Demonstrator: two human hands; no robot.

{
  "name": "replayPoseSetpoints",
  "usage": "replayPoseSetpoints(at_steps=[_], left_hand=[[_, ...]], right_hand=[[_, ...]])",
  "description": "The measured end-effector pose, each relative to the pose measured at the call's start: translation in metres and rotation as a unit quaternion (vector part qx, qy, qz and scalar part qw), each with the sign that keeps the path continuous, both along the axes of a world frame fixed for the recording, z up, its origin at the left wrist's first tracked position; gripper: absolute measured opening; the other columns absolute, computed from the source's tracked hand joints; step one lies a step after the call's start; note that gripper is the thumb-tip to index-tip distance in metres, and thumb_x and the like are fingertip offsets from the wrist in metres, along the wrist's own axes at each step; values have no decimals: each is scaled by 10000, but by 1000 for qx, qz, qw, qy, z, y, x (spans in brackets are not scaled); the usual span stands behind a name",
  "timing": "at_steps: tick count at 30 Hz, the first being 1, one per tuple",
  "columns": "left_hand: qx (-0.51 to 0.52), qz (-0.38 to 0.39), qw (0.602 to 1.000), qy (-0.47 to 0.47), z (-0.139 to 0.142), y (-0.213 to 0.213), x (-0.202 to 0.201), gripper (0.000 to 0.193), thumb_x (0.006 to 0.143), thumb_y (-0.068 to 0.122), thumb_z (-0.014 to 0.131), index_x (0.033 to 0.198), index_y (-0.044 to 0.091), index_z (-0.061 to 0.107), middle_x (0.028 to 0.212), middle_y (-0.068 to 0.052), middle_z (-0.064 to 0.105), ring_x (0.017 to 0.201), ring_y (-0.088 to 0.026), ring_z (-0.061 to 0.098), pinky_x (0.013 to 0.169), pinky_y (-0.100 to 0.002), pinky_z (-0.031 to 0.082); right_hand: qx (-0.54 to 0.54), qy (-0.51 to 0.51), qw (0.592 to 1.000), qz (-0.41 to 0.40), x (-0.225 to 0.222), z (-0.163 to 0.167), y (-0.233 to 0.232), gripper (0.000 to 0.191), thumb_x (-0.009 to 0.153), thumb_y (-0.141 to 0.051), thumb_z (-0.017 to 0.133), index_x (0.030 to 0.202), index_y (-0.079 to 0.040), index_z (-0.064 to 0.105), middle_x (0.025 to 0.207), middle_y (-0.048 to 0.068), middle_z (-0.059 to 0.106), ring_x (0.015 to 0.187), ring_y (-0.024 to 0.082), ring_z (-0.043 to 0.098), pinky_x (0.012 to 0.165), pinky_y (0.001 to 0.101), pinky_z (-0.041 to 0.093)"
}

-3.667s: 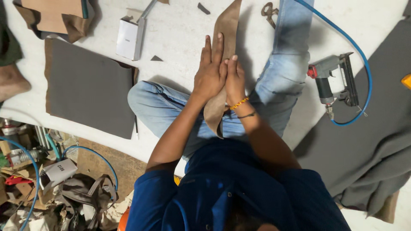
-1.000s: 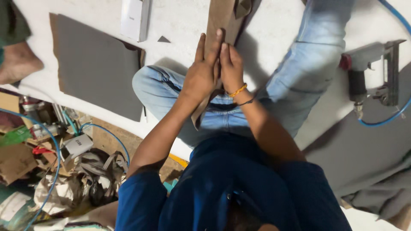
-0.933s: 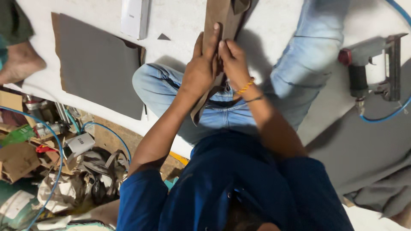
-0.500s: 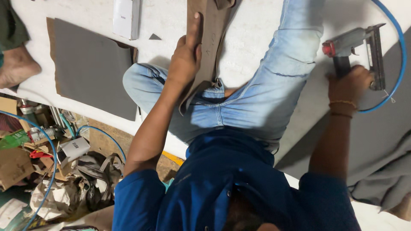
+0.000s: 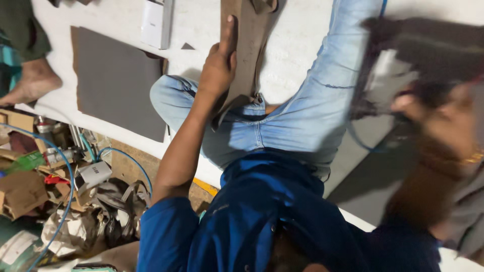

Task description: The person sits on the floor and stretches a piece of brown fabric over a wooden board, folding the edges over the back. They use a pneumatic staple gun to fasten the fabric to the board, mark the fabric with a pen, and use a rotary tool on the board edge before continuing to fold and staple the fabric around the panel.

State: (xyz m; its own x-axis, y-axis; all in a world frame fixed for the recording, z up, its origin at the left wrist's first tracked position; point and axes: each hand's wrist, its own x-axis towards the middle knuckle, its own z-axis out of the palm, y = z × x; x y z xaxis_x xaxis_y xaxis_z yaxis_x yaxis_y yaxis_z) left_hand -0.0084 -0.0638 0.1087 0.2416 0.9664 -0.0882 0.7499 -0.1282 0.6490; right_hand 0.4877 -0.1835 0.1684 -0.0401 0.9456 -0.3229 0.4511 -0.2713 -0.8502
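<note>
Here, one hand pins a strip while the other lifts a tool.

The left hand (image 5: 218, 65) lies flat, grip wide, on the long brown leather strip (image 5: 247, 45) running from the lap out over the white worktop (image 5: 292, 50). At right, the blurred right hand (image 5: 443, 121) grips a dark tool (image 5: 403, 65).

Strip (image 5: 249, 45) on table (image 5: 297, 65) btwn legs; sheet (image 5: 118, 80) left, box (image 5: 156, 22) behind it.
</note>
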Motion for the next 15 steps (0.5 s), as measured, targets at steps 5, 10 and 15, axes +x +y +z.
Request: replayPoseSetpoints(at_steps=[5,10,15], left_hand=[[-20,15,1000,15,3,3,1,901,995,63,635,1647,393,107,1023,-264,681,975,-468,677,880,-536,524],[-16,18,999,23,-4,4,-1,903,992,87,642,1641,407,102,1037,-261,685,975,-466,679,872,-534,525],[-20,9,999,23,-9,5,-9,880,1011,105,646,1651,372,103,1047,-265,682,978,-467,678,885,-530,530]], right_hand=[[-51,373,925,-59,-177,-21,52,166,919,-5,752,1060,-9,664,941,20,692,842,115,666,777,278,542],[-101,414,903,-44,-248,-61,73,304,873,17,683,1174,7,644,841,19,666,718,102,618,676,267,511],[-132,436,889,-46,-252,-81,65,322,863,26,676,1182,7,632,848,22,670,718,103,626,680,270,517]])
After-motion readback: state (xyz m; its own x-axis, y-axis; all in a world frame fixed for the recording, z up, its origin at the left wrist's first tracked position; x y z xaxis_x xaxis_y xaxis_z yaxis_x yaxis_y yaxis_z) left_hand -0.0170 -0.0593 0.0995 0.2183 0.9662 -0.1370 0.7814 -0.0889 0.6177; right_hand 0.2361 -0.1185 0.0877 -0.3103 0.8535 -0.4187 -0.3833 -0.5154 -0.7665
